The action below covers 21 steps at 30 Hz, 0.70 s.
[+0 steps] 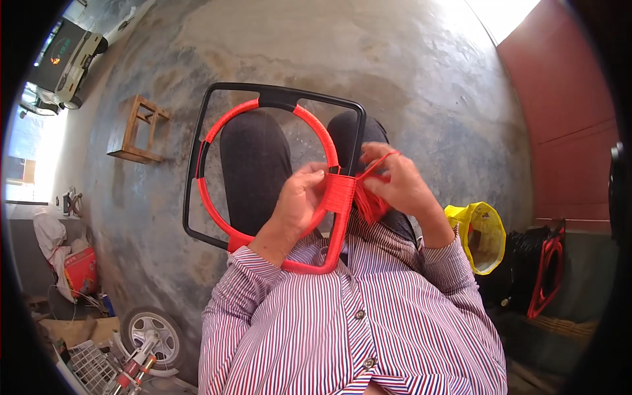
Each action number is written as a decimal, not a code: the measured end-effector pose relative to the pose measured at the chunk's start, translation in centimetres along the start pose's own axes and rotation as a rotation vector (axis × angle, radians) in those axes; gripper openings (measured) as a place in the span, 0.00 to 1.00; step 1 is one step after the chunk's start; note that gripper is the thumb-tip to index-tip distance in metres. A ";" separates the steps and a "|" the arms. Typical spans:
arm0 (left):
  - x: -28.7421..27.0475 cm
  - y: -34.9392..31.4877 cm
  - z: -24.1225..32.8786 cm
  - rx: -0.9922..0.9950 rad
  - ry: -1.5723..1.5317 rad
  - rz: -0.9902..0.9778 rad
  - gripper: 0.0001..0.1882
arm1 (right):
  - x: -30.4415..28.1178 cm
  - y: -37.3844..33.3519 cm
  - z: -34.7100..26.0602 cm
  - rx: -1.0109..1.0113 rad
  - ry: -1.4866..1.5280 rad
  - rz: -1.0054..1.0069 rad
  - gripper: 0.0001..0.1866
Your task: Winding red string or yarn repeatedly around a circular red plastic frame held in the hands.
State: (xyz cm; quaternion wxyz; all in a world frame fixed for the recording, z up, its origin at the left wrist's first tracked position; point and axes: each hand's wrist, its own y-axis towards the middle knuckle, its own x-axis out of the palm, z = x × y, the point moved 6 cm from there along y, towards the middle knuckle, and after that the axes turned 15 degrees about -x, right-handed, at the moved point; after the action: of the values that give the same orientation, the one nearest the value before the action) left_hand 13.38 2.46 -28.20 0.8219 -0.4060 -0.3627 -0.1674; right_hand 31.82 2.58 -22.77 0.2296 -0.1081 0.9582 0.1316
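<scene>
A black rounded-square frame [187, 194] with a round inner ring [318, 127] rests across my lap. Red cord is wound tightly over most of the ring and over the frame's near right corner, while black shows elsewhere. My left hand [294, 203] is closed around the ring's right side, beside a wide red wrapped band [340, 193]. Just right of that band, my right hand [399, 184] pinches a strand of red cord looped over its fingers. A loose bundle of red cord [371, 204] hangs below the right hand, against my thigh.
A small wooden stool [135, 131] stands on the concrete floor at left. On the right are a yellow bucket-like container [486, 238] and another red-wrapped frame [548, 273] beside black material. A spoked wheel [153, 337] lies lower left, near a red bag [81, 271]. A vehicle is parked far left.
</scene>
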 end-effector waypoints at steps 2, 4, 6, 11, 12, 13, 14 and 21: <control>-0.7 0.0 0.5 0.152 0.097 0.084 0.13 | -0.6 -0.2 1.3 0.037 0.069 0.203 0.23; -1.7 -0.2 1.4 0.333 0.237 0.187 0.13 | -0.2 0.3 -0.2 -0.095 -0.074 0.233 0.25; -0.9 -1.2 1.4 0.480 0.426 0.296 0.16 | 1.0 1.1 -2.6 -0.359 -0.342 0.191 0.27; 2.3 -3.7 1.9 0.932 0.940 0.265 0.20 | 5.1 2.5 -4.8 -0.558 -0.374 0.039 0.24; 2.1 -3.7 1.9 0.901 0.890 0.240 0.19 | 5.2 2.9 -3.9 -0.544 -0.296 0.036 0.23; 1.9 -3.7 1.9 0.869 0.841 0.215 0.19 | 5.0 3.0 -3.3 -0.528 -0.218 0.033 0.23; 1.7 -3.7 1.8 0.837 0.792 0.189 0.19 | 3.9 2.7 -2.7 -0.452 -0.024 0.102 0.20; -0.2 -1.8 1.8 0.535 0.411 0.256 0.18 | -5.4 -1.6 0.6 0.008 0.032 0.170 0.06</control>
State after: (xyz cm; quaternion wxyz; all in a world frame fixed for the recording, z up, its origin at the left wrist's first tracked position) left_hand 11.36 2.76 -26.61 0.9692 -0.1765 -0.1672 -0.0404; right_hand 37.17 2.04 -21.05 0.2028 -0.0277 0.9680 0.1452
